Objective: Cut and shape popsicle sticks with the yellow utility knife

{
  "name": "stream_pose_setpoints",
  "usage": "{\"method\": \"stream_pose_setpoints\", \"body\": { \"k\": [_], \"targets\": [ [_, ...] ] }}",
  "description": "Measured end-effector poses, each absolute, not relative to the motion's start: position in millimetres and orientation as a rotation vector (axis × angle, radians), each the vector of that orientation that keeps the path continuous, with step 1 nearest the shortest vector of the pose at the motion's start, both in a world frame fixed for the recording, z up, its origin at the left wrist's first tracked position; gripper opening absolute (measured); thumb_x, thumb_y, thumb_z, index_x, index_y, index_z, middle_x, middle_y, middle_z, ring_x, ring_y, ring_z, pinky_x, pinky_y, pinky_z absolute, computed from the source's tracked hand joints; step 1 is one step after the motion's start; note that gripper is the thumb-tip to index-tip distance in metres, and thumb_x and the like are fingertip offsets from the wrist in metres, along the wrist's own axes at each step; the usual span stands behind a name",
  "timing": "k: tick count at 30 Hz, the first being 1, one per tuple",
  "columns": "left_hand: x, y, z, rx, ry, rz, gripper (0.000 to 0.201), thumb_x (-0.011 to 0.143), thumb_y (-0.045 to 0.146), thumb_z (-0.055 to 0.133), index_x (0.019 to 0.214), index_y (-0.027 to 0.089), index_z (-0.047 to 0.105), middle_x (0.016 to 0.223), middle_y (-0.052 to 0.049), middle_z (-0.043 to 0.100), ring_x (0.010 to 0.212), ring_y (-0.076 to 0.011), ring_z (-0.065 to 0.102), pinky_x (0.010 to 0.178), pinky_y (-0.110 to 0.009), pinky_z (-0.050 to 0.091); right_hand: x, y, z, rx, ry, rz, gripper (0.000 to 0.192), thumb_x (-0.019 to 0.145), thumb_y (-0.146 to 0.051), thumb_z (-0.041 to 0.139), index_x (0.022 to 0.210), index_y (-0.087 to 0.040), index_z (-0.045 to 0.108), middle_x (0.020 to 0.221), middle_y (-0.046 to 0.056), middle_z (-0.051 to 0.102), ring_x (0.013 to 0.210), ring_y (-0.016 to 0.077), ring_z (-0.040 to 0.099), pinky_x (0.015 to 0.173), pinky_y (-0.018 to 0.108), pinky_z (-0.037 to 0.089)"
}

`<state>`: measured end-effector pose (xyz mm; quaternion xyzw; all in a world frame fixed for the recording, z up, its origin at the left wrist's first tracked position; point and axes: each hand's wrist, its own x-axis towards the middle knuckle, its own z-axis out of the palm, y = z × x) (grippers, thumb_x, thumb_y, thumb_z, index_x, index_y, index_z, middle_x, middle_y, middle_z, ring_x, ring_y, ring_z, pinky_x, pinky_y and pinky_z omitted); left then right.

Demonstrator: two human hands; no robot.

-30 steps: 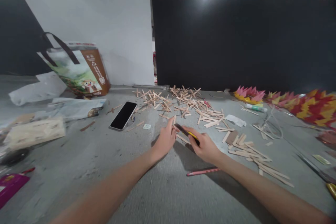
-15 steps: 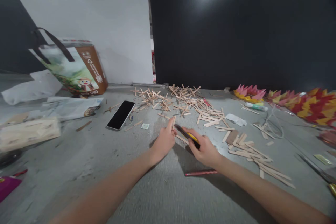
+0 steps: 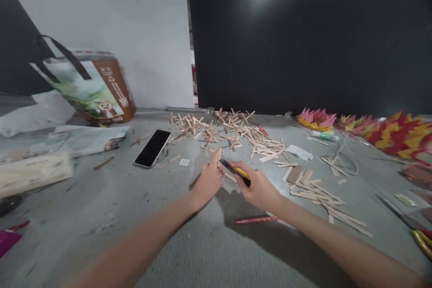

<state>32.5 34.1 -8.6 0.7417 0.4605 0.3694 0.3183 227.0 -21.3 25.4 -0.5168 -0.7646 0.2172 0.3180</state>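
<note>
My right hand grips a black and yellow utility knife, its tip pointing left towards my left hand. My left hand rests on the grey table and pinches a thin wooden craft stick that stands up between its fingers. The knife's tip meets the stick near my left fingertips. Another stick lies flat under both hands. Heaps of loose and crossed craft sticks lie just beyond my hands.
A black phone lies left of the sticks, and a printed bag leans at the back left. A red pencil lies below my right wrist. More sticks, a glue stick and coloured paper shapes are on the right.
Both hands keep the same hold on the stick and the knife. The view has drifted slightly, so the hands sit a little further left and lower.
</note>
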Motion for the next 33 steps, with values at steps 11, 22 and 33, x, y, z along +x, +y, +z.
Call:
{"method": "stream_pose_setpoints", "body": {
  "k": [11,22,33],
  "targets": [
    [32.0,36.3,-9.3,1.917,1.174,1.018,0.062,0.088,0.003,0.047,0.148,0.017,0.042,0.074,0.003,0.063,0.066,-0.0164,0.063,0.064,-0.027,0.047,219.3,-22.9,9.5,-1.348,-1.952,0.599,0.040,0.104,-0.028,0.049,0.142,-0.024,0.059,0.083,0.003,0.078,0.051,0.0177,0.063,0.055,0.026,0.045],
    [32.4,37.7,-13.9,1.918,1.146,1.030,0.059,0.088,0.006,0.050,0.146,0.018,0.044,0.076,0.002,0.066,0.067,-0.0158,0.063,0.065,-0.026,0.046,220.3,-21.7,30.8,-1.320,-1.966,0.614,0.038,0.102,-0.028,0.050,0.137,-0.024,0.063,0.103,0.009,0.080,0.077,0.0228,0.074,0.073,0.030,0.055],
    [31.1,38.0,-15.2,1.973,1.180,1.042,0.057,0.093,0.011,0.047,0.150,0.015,0.039,0.078,-0.001,0.068,0.067,-0.0182,0.065,0.066,-0.029,0.047,218.9,-16.5,27.8,-1.352,-1.972,0.575,0.035,0.102,-0.029,0.049,0.133,-0.026,0.065,0.098,0.005,0.081,0.067,0.0195,0.072,0.067,0.027,0.053]
  ]
}}
